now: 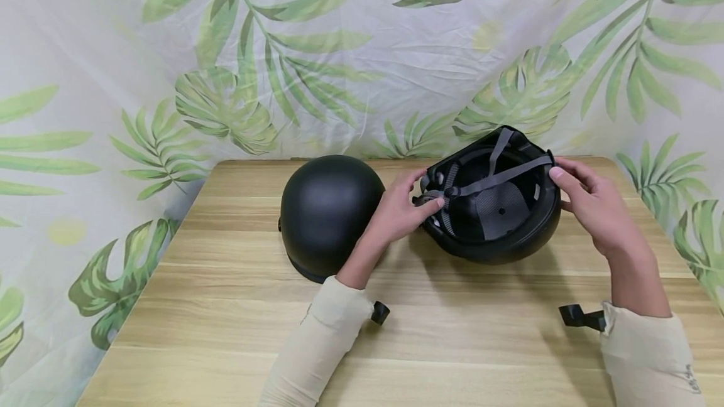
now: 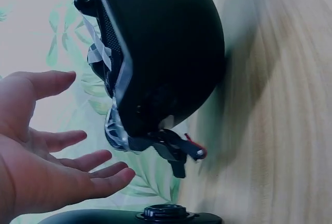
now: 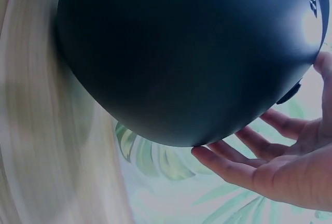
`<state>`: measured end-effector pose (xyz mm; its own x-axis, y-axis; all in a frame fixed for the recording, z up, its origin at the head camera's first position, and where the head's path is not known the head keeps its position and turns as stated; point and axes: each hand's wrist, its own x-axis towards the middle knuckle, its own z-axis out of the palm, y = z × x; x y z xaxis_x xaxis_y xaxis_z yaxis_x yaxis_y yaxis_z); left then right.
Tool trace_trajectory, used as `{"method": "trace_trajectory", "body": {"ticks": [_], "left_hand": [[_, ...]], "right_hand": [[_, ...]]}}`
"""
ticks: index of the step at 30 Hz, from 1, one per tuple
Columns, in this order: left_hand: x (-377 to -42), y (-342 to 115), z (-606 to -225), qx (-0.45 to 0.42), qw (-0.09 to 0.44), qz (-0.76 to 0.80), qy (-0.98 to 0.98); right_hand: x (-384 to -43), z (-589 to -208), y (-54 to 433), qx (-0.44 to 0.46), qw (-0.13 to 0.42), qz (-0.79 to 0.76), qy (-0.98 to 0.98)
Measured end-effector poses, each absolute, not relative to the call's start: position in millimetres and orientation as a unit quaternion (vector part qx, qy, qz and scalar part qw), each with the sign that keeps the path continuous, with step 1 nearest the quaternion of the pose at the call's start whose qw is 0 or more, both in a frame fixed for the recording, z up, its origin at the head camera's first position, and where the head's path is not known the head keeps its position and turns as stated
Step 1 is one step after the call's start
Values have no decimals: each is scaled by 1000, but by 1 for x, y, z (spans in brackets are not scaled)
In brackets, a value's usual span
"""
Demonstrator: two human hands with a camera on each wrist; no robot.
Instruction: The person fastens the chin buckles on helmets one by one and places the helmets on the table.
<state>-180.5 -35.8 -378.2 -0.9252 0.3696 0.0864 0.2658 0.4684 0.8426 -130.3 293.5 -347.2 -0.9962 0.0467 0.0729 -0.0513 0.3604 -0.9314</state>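
Note:
A black helmet (image 1: pixel 492 231) is tilted on the table's right half, its padded inside and grey chin straps (image 1: pixel 500 176) facing the head camera. My right hand (image 1: pixel 599 206) holds its right rim, thumb on the edge and fingers against the outer shell in the right wrist view. At the opposite end, my left hand (image 1: pixel 398 212) has its fingers spread. The left wrist view shows a gap between those fingers and the helmet, with a dark adjuster piece (image 2: pixel 174 149) hanging from the shell. A second black helmet (image 1: pixel 328 212) sits dome up beside my left forearm, partly hidden by it.
Both helmets are on a wood-grain table (image 1: pixel 226 331). Behind it hangs a pale cloth (image 1: pixel 413 68) with green leaf prints. Small black mounts stick out from both cuffs, one at the left cuff (image 1: pixel 381 313) and one at the right cuff (image 1: pixel 579 317).

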Motion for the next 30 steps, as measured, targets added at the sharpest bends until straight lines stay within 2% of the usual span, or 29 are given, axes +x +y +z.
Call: {"method": "trace_trajectory", "body": {"ticks": [6,15,20,30], "left_hand": [[-182,-34,-386,184,76,468,861],[-181,-30,-390,158,92,487,854],[-178,-29,-387,161,78,486,855],[-175,-31,-376,151,20,506,849]], "right_hand": [[-131,-349,300,5,42,621,-782],[-134,-354,308,3,36,620,-784],[-135,-357,313,9,22,612,-791],[-139,-365,318,10,-49,587,-808]]}}
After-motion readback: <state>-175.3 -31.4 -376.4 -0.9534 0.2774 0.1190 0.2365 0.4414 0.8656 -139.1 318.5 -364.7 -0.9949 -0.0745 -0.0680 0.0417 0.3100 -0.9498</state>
